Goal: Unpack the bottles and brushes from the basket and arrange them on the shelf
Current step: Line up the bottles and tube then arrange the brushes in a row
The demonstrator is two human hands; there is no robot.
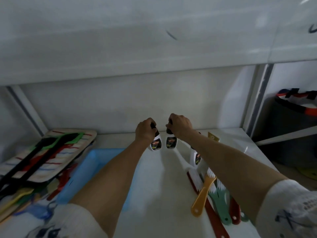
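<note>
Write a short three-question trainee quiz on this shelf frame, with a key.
1. True or false: each hand grips a small white bottle by its dark cap.
2. Which colour is the brush handle lying on top of the pile at the right? A) yellow B) blue C) black
3. Fill in: the basket beside the left forearm is ____ in colour.

Key:
1. True: the left hand holds the left bottle, the right hand the right bottle.
2. A: the yellow brush.
3. Blue: the basket.

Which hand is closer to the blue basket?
Left. The left hand holds a bottle just right of the blue basket; the right hand is farther right.
</note>
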